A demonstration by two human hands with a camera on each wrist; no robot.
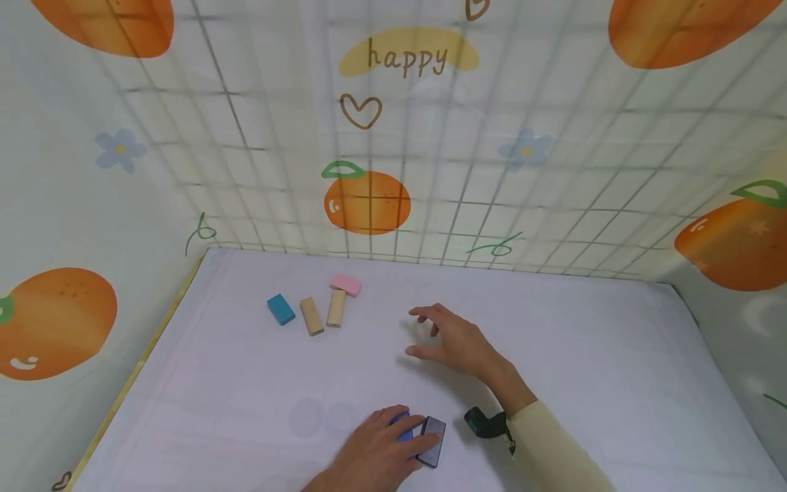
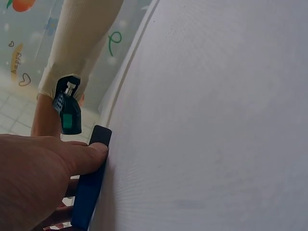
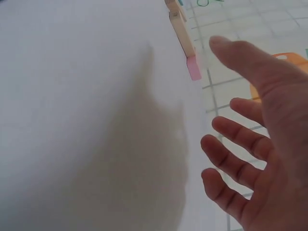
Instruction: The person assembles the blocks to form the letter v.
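Note:
My left hand (image 1: 378,447) grips a blue block (image 1: 403,426) low in the head view, thumb on the near side and fingers across it. One finger reaches over a black block (image 1: 434,447) lying beside the blue one. From the left wrist, the thumb presses the near long side of the blue block (image 2: 87,199), and the rest of that grip is partly hidden. My right hand (image 1: 458,339) hovers above the white table with fingers loosely bent and apart, holding nothing. Its spread fingers and thumb show plainly in the right wrist view.
Farther back on the left of the table (image 1: 246,396) lie a light blue block (image 1: 281,309), a wooden block (image 1: 311,316), a second wooden block (image 1: 336,309) and a pink block (image 1: 347,284). A patterned curtain (image 1: 277,191) stands behind. A dark wrist camera (image 1: 487,424) is on the right wrist.

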